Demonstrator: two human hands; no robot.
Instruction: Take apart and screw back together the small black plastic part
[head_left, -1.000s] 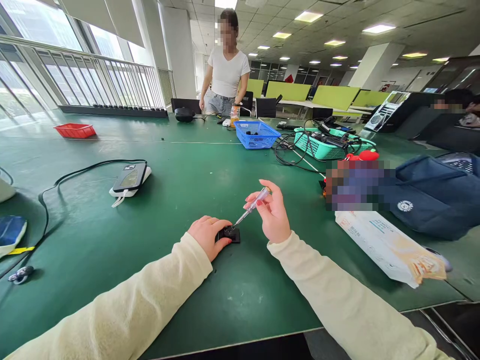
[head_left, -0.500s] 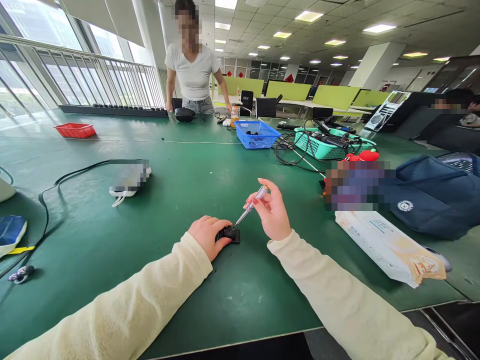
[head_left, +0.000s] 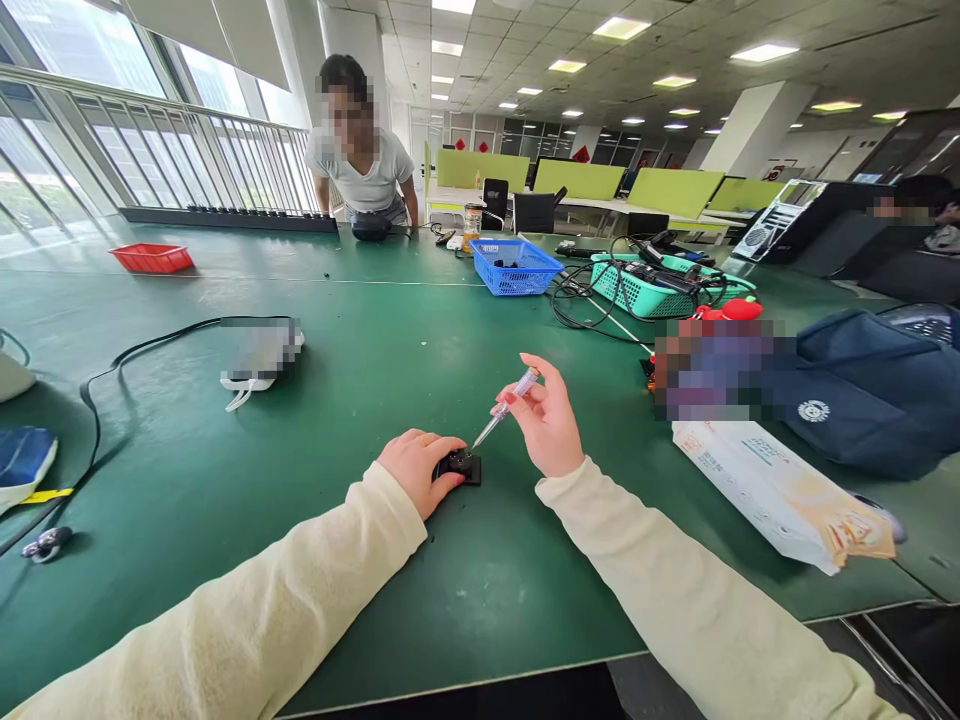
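Observation:
A small black part (head_left: 466, 466) with a flat plate lies on the green table (head_left: 360, 370). My left hand (head_left: 420, 470) grips its left side between thumb and fingers, hiding that end. In my right hand (head_left: 549, 420) is a screwdriver (head_left: 508, 405) with a clear handle, held slanting with its tip down and to the left. The tip is at the top of the black part; whether it touches a screw there I cannot tell.
Farther back stand a blue basket (head_left: 517, 272), a teal basket (head_left: 637, 290) with cables and a red tray (head_left: 152, 258). At right lie a white packet (head_left: 772, 490) and a navy bag (head_left: 877, 390). A phone-like object (head_left: 262, 355) is at left; a person (head_left: 364, 170) leans over the far edge.
The person across the table has bent down and forward. My hands, the screwdriver and the black part stay almost where they were.

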